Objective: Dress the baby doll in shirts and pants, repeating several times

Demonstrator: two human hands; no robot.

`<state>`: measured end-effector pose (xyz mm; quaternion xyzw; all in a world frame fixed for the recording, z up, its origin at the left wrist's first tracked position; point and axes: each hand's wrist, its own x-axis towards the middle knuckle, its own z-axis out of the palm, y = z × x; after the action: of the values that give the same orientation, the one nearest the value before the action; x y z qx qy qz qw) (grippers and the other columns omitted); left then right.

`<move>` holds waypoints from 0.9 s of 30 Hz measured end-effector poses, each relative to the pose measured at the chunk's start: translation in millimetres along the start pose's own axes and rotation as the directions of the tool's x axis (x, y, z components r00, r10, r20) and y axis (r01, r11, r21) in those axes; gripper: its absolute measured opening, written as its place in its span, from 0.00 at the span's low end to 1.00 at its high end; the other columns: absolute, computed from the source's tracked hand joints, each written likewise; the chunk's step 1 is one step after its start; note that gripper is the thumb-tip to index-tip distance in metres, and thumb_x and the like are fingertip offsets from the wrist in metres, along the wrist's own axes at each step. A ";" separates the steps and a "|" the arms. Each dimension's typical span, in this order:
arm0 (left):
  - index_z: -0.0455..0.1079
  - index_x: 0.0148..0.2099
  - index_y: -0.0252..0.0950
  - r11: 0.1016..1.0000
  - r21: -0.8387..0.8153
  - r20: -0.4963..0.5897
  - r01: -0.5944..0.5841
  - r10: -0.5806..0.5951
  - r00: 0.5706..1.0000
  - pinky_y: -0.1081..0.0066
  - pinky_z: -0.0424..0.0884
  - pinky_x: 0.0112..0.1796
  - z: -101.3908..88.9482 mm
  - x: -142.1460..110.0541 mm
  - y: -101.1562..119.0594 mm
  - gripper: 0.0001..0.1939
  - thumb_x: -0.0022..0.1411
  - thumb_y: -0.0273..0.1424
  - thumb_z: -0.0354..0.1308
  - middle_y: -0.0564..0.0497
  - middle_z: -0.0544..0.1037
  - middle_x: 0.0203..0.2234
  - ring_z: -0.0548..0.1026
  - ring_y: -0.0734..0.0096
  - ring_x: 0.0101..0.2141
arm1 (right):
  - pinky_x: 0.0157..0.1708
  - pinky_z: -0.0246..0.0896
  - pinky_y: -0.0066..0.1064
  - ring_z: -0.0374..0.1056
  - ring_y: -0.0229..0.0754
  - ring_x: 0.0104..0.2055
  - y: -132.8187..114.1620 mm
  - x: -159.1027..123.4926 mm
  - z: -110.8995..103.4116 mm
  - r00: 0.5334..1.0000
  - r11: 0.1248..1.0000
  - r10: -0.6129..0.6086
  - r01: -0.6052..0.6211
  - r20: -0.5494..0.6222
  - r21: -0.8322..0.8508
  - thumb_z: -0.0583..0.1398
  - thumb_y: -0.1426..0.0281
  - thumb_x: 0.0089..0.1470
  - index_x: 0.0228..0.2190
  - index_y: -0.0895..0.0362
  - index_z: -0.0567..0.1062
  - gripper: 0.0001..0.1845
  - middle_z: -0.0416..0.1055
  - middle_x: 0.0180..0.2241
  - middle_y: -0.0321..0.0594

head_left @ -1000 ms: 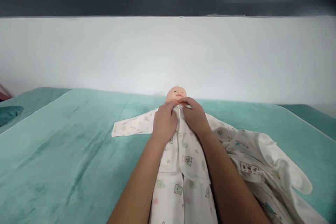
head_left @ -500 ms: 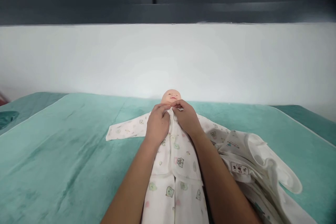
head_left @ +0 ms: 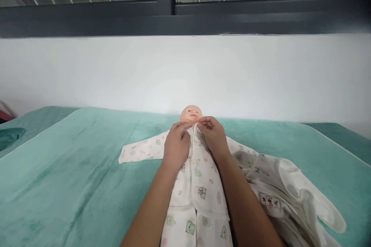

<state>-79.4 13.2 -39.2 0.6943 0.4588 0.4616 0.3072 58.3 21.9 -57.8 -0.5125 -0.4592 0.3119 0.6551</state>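
A baby doll [head_left: 191, 113] lies on its back, its head toward the wall. It wears a white baby jacket [head_left: 199, 179] printed with small bears, with matching trousers [head_left: 189, 227] below. At the neckline, my left hand [head_left: 177, 141] is closed on the jacket's collar edge on the left side. Opposite it, my right hand [head_left: 213, 133] pinches the other collar edge, just under the doll's chin. The fingertips hide the exact point of grip. One sleeve [head_left: 142, 149] stretches out flat to the left; the right sleeve runs under other cloth.
White baby clothes [head_left: 290, 193] lie heaped to the right of my right forearm. A green blanket [head_left: 95, 170] covers the surface beneath everything. Behind it rise a white wall [head_left: 185, 73] and a dark window frame [head_left: 116, 21] with bars beyond.
My right hand has moved slightly right, away from my left hand, and the neckline between them shows more. The whole view has tilted up a little.
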 end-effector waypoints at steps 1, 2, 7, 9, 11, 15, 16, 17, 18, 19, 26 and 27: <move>0.75 0.44 0.41 1.000 -0.005 -0.005 0.008 -0.008 1.000 0.63 0.63 0.57 -0.1 -0.4 0.9 0.17 0.62 0.23 0.47 0.50 0.75 0.49 0.71 0.67 0.52 | 0.36 0.60 0.31 0.66 0.38 0.32 -0.8 -0.6 0.4 1.000 1.000 0.014 -0.014 0.006 0.007 0.63 0.64 0.46 0.33 0.57 0.73 0.12 0.71 0.29 0.35; 0.75 0.42 0.41 1.000 -0.009 -0.008 0.019 -0.019 1.000 0.62 0.64 0.57 -0.3 -1.0 1.8 0.16 0.61 0.23 0.47 0.50 0.75 0.49 0.71 0.66 0.52 | 0.35 0.60 0.30 0.66 0.38 0.32 -2.2 -1.4 0.8 1.000 1.000 0.030 -0.030 0.010 0.009 0.63 0.64 0.46 0.34 0.57 0.73 0.12 0.71 0.29 0.35; 0.74 0.34 0.40 0.998 -0.011 0.009 0.068 -0.068 0.998 0.59 0.64 0.57 -5.5 -9.5 3.6 0.13 0.60 0.22 0.49 0.51 0.74 0.51 0.71 0.64 0.53 | 0.35 0.58 0.30 0.65 0.39 0.32 -15.6 -6.9 2.5 0.995 0.986 0.069 -0.057 0.073 -0.155 0.60 0.61 0.52 0.31 0.56 0.74 0.11 0.71 0.29 0.34; 0.75 0.35 0.41 0.998 -0.010 0.034 0.059 -0.059 0.998 0.59 0.64 0.57 -9.8 -16.6 3.0 0.13 0.61 0.23 0.49 0.51 0.73 0.52 0.71 0.64 0.53 | 0.36 0.57 0.30 0.65 0.39 0.33 -20.8 -9.6 2.5 0.989 0.972 0.067 -0.035 0.132 -0.233 0.58 0.60 0.55 0.28 0.55 0.74 0.12 0.71 0.28 0.34; 0.76 0.40 0.43 0.999 -0.006 0.064 0.037 -0.036 0.997 0.59 0.63 0.59 -14.5 -24.5 2.3 0.13 0.64 0.26 0.50 0.51 0.72 0.55 0.70 0.63 0.55 | 0.36 0.57 0.30 0.66 0.40 0.33 -23.6 -11.4 1.5 0.983 0.964 0.057 -0.009 0.173 -0.267 0.56 0.59 0.57 0.27 0.55 0.74 0.15 0.71 0.27 0.34; 0.76 0.47 0.46 1.000 -0.003 0.110 0.028 -0.028 0.994 0.60 0.60 0.61 -20.7 -34.7 1.9 0.13 0.66 0.31 0.51 0.51 0.69 0.59 0.67 0.63 0.59 | 0.37 0.58 0.30 0.67 0.40 0.33 -23.9 -10.8 -5.0 0.976 0.968 0.050 0.004 0.212 -0.249 0.56 0.57 0.58 0.27 0.55 0.75 0.17 0.72 0.26 0.34; 0.76 0.47 0.46 0.999 -0.006 0.116 0.035 -0.034 0.993 0.60 0.60 0.61 -21.3 -35.5 2.0 0.13 0.67 0.31 0.51 0.51 0.69 0.59 0.66 0.63 0.59 | 0.38 0.58 0.30 0.67 0.40 0.33 -23.9 -10.1 -7.3 0.971 0.972 0.055 0.002 0.234 -0.235 0.56 0.57 0.58 0.27 0.55 0.76 0.17 0.72 0.25 0.34; 0.76 0.47 0.46 0.999 -0.009 0.120 0.042 -0.041 0.992 0.60 0.60 0.61 -21.6 -35.9 2.2 0.13 0.67 0.32 0.52 0.51 0.69 0.59 0.66 0.63 0.60 | 0.38 0.59 0.30 0.67 0.39 0.33 -24.1 -9.4 -9.5 0.964 0.976 0.057 0.002 0.261 -0.219 0.56 0.58 0.58 0.26 0.55 0.76 0.17 0.72 0.26 0.34; 0.76 0.47 0.46 0.999 -0.014 0.123 0.047 -0.045 0.991 0.60 0.59 0.61 -21.6 -36.0 2.4 0.12 0.67 0.33 0.53 0.51 0.69 0.59 0.65 0.63 0.60 | 0.39 0.59 0.30 0.67 0.39 0.33 -24.5 -8.8 -11.5 0.956 0.979 0.055 0.006 0.290 -0.204 0.56 0.58 0.58 0.25 0.55 0.75 0.17 0.72 0.26 0.34; 0.76 0.47 0.46 0.999 -0.021 0.125 0.049 -0.046 0.991 0.60 0.59 0.61 -21.6 -36.0 2.6 0.11 0.66 0.33 0.53 0.51 0.68 0.60 0.65 0.63 0.60 | 0.40 0.59 0.30 0.68 0.40 0.34 -25.2 -8.4 -13.2 0.948 0.981 0.049 0.013 0.314 -0.192 0.57 0.59 0.58 0.24 0.56 0.75 0.17 0.73 0.27 0.34; 0.71 0.38 0.41 0.990 -0.119 0.108 0.072 -0.059 0.992 0.59 0.60 0.61 -20.5 -36.2 2.6 0.05 0.65 0.32 0.54 0.50 0.69 0.59 0.65 0.63 0.61 | 0.33 0.58 0.29 0.65 0.37 0.29 -30.3 -12.9 -13.5 0.926 0.982 0.016 0.055 0.377 -0.179 0.58 0.57 0.58 0.24 0.56 0.77 0.19 0.69 0.23 0.34; 0.71 0.37 0.41 0.988 -0.127 0.104 0.083 -0.070 0.992 0.59 0.60 0.60 -20.8 -36.2 1.8 0.05 0.66 0.32 0.54 0.50 0.69 0.59 0.65 0.63 0.61 | 0.30 0.56 0.29 0.62 0.36 0.26 -31.2 -13.8 -14.0 0.930 0.983 0.009 0.060 0.369 -0.175 0.58 0.56 0.58 0.26 0.56 0.78 0.19 0.67 0.21 0.33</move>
<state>-103.6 -20.8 -42.6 0.6766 0.4379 0.4435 0.3921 64.0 -4.4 -32.6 -0.4971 -0.6071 0.3501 0.5115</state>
